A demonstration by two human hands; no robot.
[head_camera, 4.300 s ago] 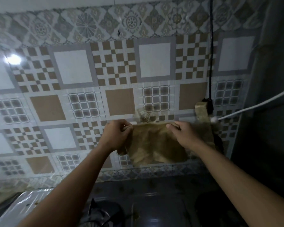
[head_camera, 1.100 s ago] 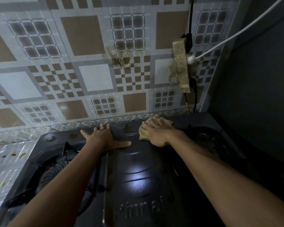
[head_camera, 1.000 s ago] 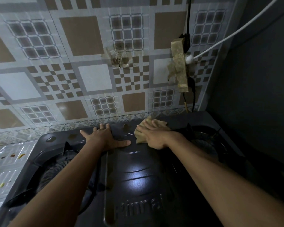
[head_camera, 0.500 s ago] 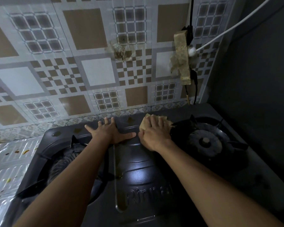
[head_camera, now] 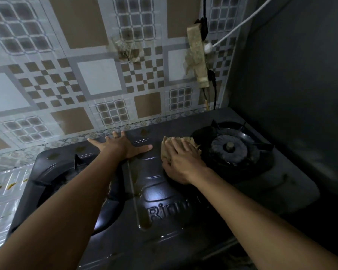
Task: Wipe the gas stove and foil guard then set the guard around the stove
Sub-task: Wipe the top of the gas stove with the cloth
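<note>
A black two-burner gas stove (head_camera: 160, 193) fills the lower middle of the head view. My left hand (head_camera: 121, 147) lies flat with fingers spread on the stove's back edge, holding nothing. My right hand (head_camera: 180, 158) presses a tan cloth (head_camera: 165, 148) onto the stove top just left of the right burner (head_camera: 230, 148). My left forearm hides most of the left burner (head_camera: 57, 178). A shiny foil guard (head_camera: 2, 193), spotted with yellow stains, lies flat at the far left beside the stove.
A patterned tiled wall (head_camera: 98, 78) stands right behind the stove. A grimy power strip (head_camera: 197, 57) with a black cord and a white cable (head_camera: 240, 22) hangs on it above the right burner. A dark wall (head_camera: 293, 84) closes the right side.
My right hand has slid the cloth right and toward me, from the stove's back edge to beside the right burner. The left hand stays planted. Earlier both hands held the cloth up at the wall.
</note>
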